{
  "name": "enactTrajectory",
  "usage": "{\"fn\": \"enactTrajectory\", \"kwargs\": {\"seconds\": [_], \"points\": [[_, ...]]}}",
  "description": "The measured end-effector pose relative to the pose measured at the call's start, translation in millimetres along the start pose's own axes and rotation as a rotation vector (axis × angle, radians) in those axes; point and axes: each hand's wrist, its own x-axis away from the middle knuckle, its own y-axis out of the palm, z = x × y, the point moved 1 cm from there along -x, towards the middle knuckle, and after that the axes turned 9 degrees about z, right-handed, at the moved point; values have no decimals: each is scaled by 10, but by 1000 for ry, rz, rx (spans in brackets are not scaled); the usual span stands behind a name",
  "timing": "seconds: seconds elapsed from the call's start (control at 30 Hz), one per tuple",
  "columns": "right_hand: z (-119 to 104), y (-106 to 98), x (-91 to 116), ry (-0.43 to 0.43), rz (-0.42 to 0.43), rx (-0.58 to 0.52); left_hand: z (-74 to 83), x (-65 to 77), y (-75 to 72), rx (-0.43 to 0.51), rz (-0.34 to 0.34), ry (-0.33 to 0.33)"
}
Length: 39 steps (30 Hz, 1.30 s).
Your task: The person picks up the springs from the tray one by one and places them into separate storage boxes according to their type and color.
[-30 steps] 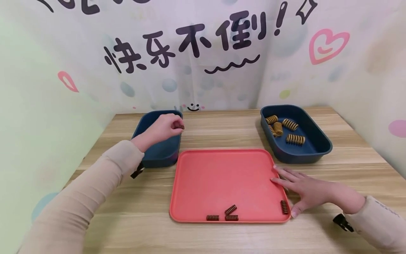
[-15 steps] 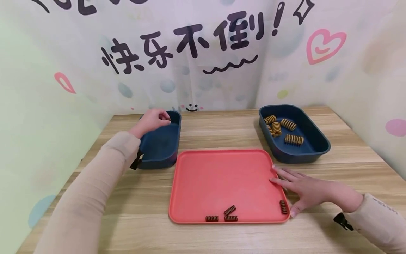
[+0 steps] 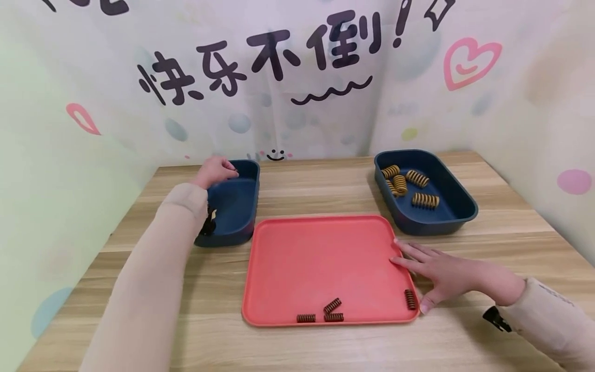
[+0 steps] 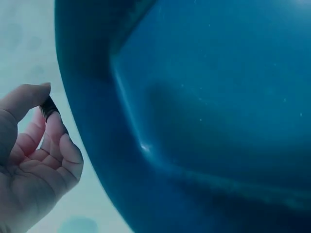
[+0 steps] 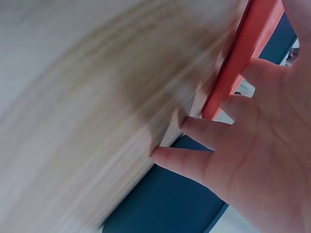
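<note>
My left hand [image 3: 215, 171] is over the far end of the left blue bin [image 3: 237, 204]. In the left wrist view, its thumb and index finger pinch a small dark coil spring [image 4: 48, 108], and the bin's wall is right beside them. The bin's visible floor is bare. My right hand [image 3: 446, 274] has its fingers spread and rests at the right rim of the red tray [image 3: 321, 258]. Along the tray's near edge lie three dark springs [image 3: 306, 318], one leaning on another. A single dark spring [image 3: 409, 299] lies by the tray's right edge, near my right thumb.
At the back right stands another blue bin [image 3: 448, 199] with several larger yellow springs [image 3: 425, 200] in it. Both bins and the tray are on a wooden table [image 3: 316, 186]. A printed curtain [image 3: 325, 124] hangs behind the table.
My left hand has moved left and further back over the left bin, still pinching the dark spring. My right hand stays at the tray's rim. The head view has shifted slightly.
</note>
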Motion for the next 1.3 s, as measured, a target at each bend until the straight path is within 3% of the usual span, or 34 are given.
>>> {"fn": "enactTrajectory", "kwargs": {"seconds": [0.1,0.33,0.53,0.73,1.3], "points": [[-9,-2,-16,2,-1,-2,-83,-34,-18,-6,-8,-22],[-28,-16,-20,28,-17,-18,-267,-132,3,-81,-108,-79],[-13,-7,-29,16,-10,-5,-353,-116,70,-16,-178,-146],[-16,-7,-36,13,-5,-3,-498,-137,154,-6,-180,-164],[-9,-1,-16,24,-1,-1,-537,-80,239,-42,-253,-178]]}}
